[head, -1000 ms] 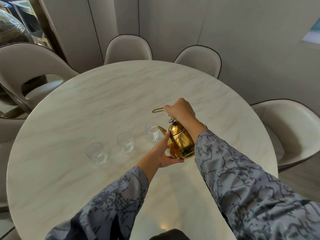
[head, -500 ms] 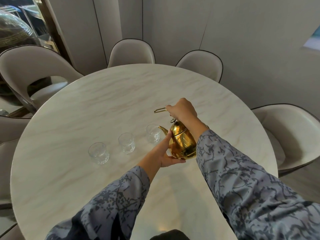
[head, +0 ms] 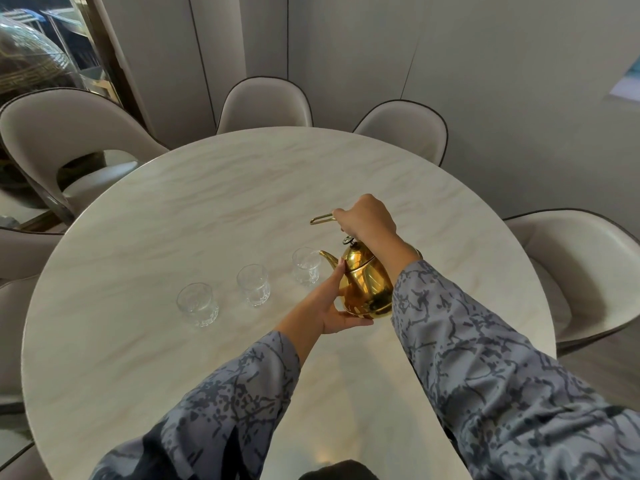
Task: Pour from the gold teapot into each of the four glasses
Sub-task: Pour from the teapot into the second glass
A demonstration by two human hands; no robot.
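The gold teapot (head: 365, 289) hangs tilted over the round marble table (head: 207, 202), its spout tip at the rim of the rightmost visible glass (head: 305, 266). My right hand (head: 367, 216) grips the teapot's thin handle from above. My left hand (head: 334, 306) cups the pot's lower left side. Two more clear glasses stand in a row to the left: the middle glass (head: 253, 285) and the left glass (head: 197, 304). A fourth glass is hidden, possibly behind the teapot and my right arm. I cannot tell whether liquid flows.
Beige upholstered chairs ring the table: one at far left (head: 62, 133), two at the back (head: 265, 103) (head: 405, 128), one at right (head: 581, 268). A glass cabinet (head: 41, 57) stands at upper left. Panelled walls close behind.
The teapot and both hands have stayed almost in place at the rightmost visible glass. The camera tipped slightly, shifting the scene a little lower in the frame.
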